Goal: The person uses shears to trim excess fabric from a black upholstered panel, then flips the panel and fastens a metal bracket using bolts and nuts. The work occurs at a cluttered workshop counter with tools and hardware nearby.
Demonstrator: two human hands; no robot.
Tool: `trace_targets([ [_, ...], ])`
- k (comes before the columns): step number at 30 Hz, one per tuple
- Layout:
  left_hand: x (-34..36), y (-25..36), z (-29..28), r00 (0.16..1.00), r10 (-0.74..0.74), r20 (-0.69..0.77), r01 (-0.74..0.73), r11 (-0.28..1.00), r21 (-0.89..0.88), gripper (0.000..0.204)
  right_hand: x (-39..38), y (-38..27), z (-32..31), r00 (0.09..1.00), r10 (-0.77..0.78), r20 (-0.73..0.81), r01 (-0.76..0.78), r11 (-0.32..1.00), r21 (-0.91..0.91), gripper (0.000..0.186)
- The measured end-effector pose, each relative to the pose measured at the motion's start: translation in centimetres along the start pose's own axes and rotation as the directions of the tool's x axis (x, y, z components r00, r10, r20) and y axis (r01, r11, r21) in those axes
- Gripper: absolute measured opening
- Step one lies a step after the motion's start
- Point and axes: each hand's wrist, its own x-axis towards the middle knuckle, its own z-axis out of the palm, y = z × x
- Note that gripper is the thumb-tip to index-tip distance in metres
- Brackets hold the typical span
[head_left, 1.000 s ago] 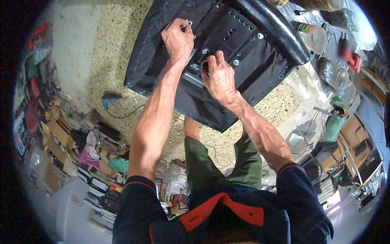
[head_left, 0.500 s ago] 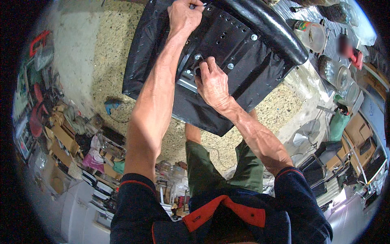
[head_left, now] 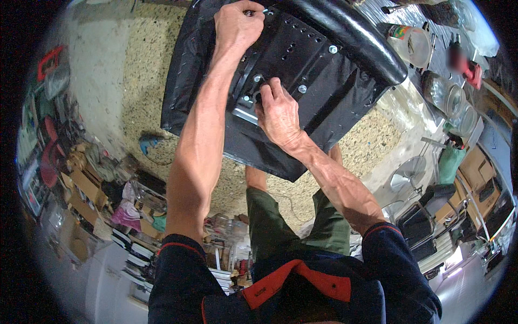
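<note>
An upholstered black seat [head_left: 318,116] lies underside up in front of me, with a padded roll along its far edge. Fixed on it is a black metal plate [head_left: 280,65] with rows of holes and several silver bolts [head_left: 333,49]. My left hand [head_left: 240,27] is closed at the plate's far left corner, fingertips pinching a small shiny metal piece [head_left: 265,11] whose kind is hard to see. Over the near part of the plate, beside two bolts, my right hand [head_left: 280,114] has its fingers curled down; what they grip is hidden.
Clear plastic jars [head_left: 415,46] and a red-handled tool [head_left: 473,74] are to the right on a plastic-covered surface. A blue power tool [head_left: 148,143] with a cord rests on the speckled floor [head_left: 145,92]. Cardboard boxes [head_left: 83,191] and clutter line the left side.
Both hands and the seat appear slightly farther left in the picture. My left hand sits a little lower at the corner; the right hand keeps its place on the plate.
</note>
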Motion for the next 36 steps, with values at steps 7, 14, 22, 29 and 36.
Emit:
trace_targets([
  [7,0.4,0.2,-0.4,0.992,-0.012,0.124,0.013,1.0,-0.005,0.018,0.1,-0.1,0.1,1.0,-0.003,-0.006,0.003,1.0,-0.018,0.024],
  [14,1.1,0.7,0.2,0.991,0.072,0.11,-0.093,0.976,0.198,0.017,0.0,0.1,0.1,1.0,-0.004,-0.021,0.004,1.0,-0.018,0.022],
  [22,3.5,0.9,0.8,0.956,0.245,0.164,-0.295,0.797,0.527,0.023,0.0,0.2,0.0,1.0,-0.007,-0.022,0.007,1.0,0.02,0.019],
  [29,1.0,1.1,1.7,0.996,0.076,0.052,-0.089,0.943,0.322,0.021,-0.1,0.5,0.1,0.998,-0.008,-0.061,0.009,1.0,0.014,0.018],
  [36,1.7,-0.2,1.5,0.993,0.117,0.028,-0.119,0.981,0.156,0.022,0.1,0.1,-0.2,0.998,0.001,-0.06,0.0,1.0,0.02,0.018],
])
